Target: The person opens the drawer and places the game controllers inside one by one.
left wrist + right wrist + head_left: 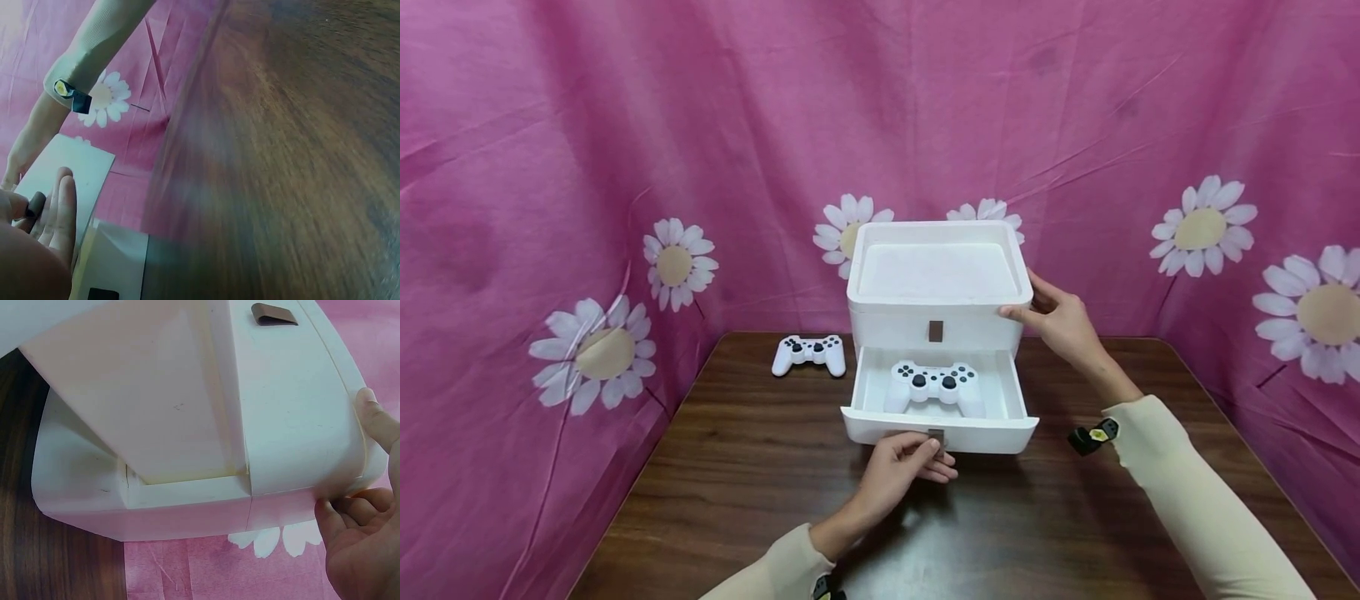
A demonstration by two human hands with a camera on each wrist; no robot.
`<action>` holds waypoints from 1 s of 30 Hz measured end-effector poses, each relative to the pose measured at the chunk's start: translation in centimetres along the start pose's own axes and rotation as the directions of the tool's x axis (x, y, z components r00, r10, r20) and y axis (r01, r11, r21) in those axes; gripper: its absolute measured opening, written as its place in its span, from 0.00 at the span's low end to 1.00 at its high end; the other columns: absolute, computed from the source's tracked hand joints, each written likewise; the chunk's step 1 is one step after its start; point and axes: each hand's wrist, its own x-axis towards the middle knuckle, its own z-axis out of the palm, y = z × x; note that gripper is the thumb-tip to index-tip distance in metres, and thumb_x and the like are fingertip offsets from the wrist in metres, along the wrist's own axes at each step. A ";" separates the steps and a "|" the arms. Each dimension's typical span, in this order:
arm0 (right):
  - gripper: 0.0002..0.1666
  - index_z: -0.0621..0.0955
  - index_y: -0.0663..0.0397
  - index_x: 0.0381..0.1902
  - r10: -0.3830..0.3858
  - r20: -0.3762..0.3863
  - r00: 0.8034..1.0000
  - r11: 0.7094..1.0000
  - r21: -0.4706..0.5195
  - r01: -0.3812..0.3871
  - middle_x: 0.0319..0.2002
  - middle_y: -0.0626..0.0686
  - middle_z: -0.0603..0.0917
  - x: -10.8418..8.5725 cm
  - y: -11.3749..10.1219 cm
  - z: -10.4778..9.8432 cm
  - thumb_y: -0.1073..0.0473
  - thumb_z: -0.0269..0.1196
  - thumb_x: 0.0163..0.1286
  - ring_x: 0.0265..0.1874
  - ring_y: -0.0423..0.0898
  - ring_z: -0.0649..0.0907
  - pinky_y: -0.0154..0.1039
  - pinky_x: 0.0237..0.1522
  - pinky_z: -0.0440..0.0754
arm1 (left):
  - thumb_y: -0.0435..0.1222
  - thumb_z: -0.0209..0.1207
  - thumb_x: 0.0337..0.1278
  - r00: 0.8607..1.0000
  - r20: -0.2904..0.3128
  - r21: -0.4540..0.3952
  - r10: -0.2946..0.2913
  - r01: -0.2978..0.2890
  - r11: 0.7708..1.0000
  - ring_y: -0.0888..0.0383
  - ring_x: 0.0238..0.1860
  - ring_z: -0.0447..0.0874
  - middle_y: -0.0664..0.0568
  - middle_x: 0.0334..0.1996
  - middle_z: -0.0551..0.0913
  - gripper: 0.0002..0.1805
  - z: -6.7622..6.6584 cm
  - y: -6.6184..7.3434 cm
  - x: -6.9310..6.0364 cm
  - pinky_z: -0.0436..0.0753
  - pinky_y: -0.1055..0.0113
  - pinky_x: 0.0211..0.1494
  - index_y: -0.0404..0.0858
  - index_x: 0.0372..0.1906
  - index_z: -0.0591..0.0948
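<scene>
A white two-drawer storage box [940, 325] stands on the table, its lower drawer [865, 429] pulled out toward me. Inside that drawer lies a white game controller [934, 387] with black thumbsticks. My left hand [898, 471] pinches the brown pull tab [36, 204] on the drawer's front between thumb and finger, with the other fingers stretched out below. At the box's upper right corner, my right hand [1063, 321] holds on, thumb at the front edge and fingers along the side, as the right wrist view shows. The upper drawer, with its own brown tab [275, 314], is closed.
A second white game controller [808, 355] lies on the dark wooden table [737, 467], left of the box. A pink curtain [760, 125] with white daisies hangs behind and on both sides. The top of the box is a shallow rimmed tray [936, 271].
</scene>
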 end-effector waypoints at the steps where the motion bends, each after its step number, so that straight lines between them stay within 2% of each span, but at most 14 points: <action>1: 0.53 0.62 0.36 0.84 0.000 0.000 1.000 1.000 0.003 0.000 0.77 0.59 0.74 0.0 0.0 0.0 0.45 0.77 0.68 0.67 0.57 0.81 0.23 0.43 0.86 | 0.34 0.54 0.83 1.000 -0.006 -0.006 0.003 -0.003 1.000 0.52 0.42 0.96 0.15 0.47 0.84 0.22 0.0 0.0 0.0 0.93 0.57 0.49 0.13 0.57 0.78; 3: 0.53 0.63 0.36 0.84 0.001 0.001 1.000 1.000 0.008 -0.001 0.77 0.58 0.74 0.0 0.0 0.1 0.45 0.77 0.68 0.67 0.56 0.81 0.24 0.44 0.86 | 0.33 0.55 0.82 1.000 -0.017 -0.017 0.010 -0.010 1.000 0.59 0.38 0.95 0.14 0.46 0.83 0.21 0.1 0.0 0.0 0.93 0.58 0.48 0.13 0.56 0.78; 6: 0.53 0.62 0.36 0.84 -0.005 0.000 1.000 1.000 -0.003 0.005 0.77 0.58 0.74 0.0 0.0 0.1 0.45 0.76 0.68 0.68 0.57 0.81 0.23 0.44 0.86 | 0.32 0.55 0.81 0.999 -0.035 -0.029 0.019 -0.020 0.999 0.62 0.36 0.94 0.12 0.45 0.82 0.20 0.3 0.0 0.0 0.93 0.61 0.46 0.12 0.55 0.79; 15: 0.54 0.62 0.36 0.84 0.003 -0.004 1.000 1.000 -0.022 -0.003 0.78 0.56 0.72 0.0 0.0 0.0 0.44 0.77 0.67 0.69 0.56 0.80 0.17 0.44 0.81 | 0.31 0.57 0.79 0.996 -0.073 -0.035 0.047 -0.050 0.998 0.61 0.34 0.94 0.13 0.43 0.83 0.18 0.6 0.3 1.0 0.93 0.62 0.44 0.15 0.53 0.81; 20: 0.54 0.62 0.37 0.84 0.014 -0.002 1.000 1.000 -0.019 -0.014 0.78 0.58 0.71 0.1 0.1 0.0 0.44 0.77 0.67 0.70 0.57 0.80 0.18 0.44 0.82 | 0.32 0.58 0.79 0.995 -0.093 -0.034 0.036 -0.040 0.999 0.61 0.33 0.94 0.14 0.43 0.84 0.17 0.7 0.2 2.1 0.93 0.62 0.42 0.16 0.52 0.83; 24: 0.55 0.61 0.37 0.84 0.017 0.002 1.000 0.999 -0.031 -0.017 0.79 0.57 0.70 0.1 0.1 0.1 0.43 0.77 0.67 0.71 0.57 0.79 0.19 0.46 0.82 | 0.32 0.58 0.79 0.991 -0.132 -0.026 0.023 -0.027 0.999 0.61 0.32 0.94 0.17 0.42 0.86 0.16 0.5 0.0 3.1 0.93 0.61 0.42 0.18 0.50 0.84; 30: 0.55 0.61 0.34 0.84 0.011 -0.002 1.000 0.999 -0.035 -0.011 0.79 0.55 0.70 0.1 0.0 0.0 0.43 0.77 0.67 0.71 0.56 0.79 0.17 0.47 0.80 | 0.31 0.58 0.78 0.976 -0.206 -0.022 0.067 -0.073 0.997 0.61 0.30 0.93 0.18 0.40 0.86 0.16 -0.3 -0.3 5.4 0.93 0.59 0.41 0.17 0.48 0.85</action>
